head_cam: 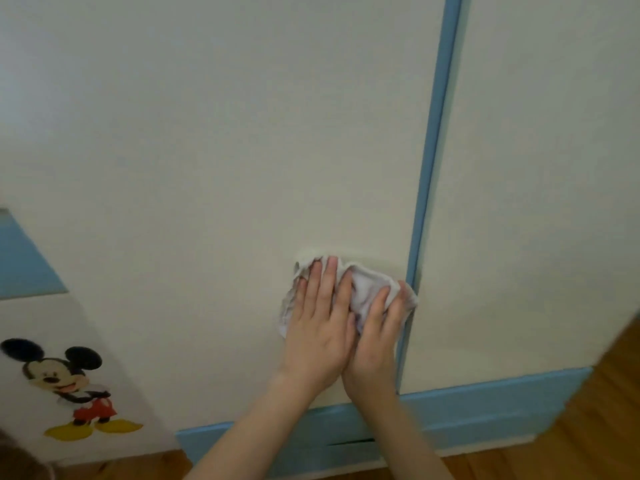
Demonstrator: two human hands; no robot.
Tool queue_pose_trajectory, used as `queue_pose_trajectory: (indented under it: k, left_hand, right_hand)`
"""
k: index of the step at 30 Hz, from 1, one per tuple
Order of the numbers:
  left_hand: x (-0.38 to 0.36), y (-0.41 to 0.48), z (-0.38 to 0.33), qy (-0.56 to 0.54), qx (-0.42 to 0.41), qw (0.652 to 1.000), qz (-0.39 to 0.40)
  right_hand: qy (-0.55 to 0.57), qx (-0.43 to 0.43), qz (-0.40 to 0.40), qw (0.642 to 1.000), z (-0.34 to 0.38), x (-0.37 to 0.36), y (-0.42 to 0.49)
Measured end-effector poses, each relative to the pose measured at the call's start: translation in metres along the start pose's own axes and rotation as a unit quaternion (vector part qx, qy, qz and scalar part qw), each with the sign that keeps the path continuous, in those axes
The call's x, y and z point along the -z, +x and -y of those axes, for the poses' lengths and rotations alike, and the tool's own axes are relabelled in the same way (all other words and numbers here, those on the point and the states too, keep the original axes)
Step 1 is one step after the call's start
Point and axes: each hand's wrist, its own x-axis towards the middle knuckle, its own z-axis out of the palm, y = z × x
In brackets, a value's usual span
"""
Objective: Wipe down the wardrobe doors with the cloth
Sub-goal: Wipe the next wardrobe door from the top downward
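Note:
A cream wardrobe door (225,150) fills most of the view, with a blue vertical strip (433,140) dividing it from a second cream door (536,202) on the right. A crumpled white cloth (363,282) lies flat against the lower part of the left door, close to the blue strip. My left hand (318,327) presses on the cloth with straight fingers. My right hand (377,337) lies beside it, fingers also stretched over the cloth. Both palms cover much of the fabric.
A blue plinth (485,407) runs along the wardrobe's base above a wooden floor (602,427). At the lower left stands a white panel with a cartoon mouse sticker (69,386) and a blue top (20,265).

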Motion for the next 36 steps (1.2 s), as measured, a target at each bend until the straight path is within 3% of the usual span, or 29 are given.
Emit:
queue_pose_trajectory:
  k: [5,13,21,31,36]
  left_hand:
    - [0.081,0.097,-0.025,-0.072,-0.009,0.997,-0.029]
    - [0.199,0.218,-0.053,-0.092,-0.019,0.994,-0.057]
    - [0.281,0.316,-0.088,-0.129,-0.06,0.988,-0.06]
    - [0.269,0.419,-0.153,-0.12,-0.025,0.985,-0.12]
    - [0.214,0.44,-0.161,-0.052,0.046,0.989,-0.13]
  right_hand:
    - [-0.016,0.0,-0.027,1.0,0.087,0.062,0.082]
    - [-0.054,0.049,-0.087,0.994,0.199,0.143,0.188]
    - [-0.167,0.082,-0.075,0.98,0.275,0.236,0.272]
    - [-0.194,0.154,-0.11,0.963,0.25,0.304,0.387]
    - [-0.207,0.216,-0.065,0.952,0.201,0.298,0.425]
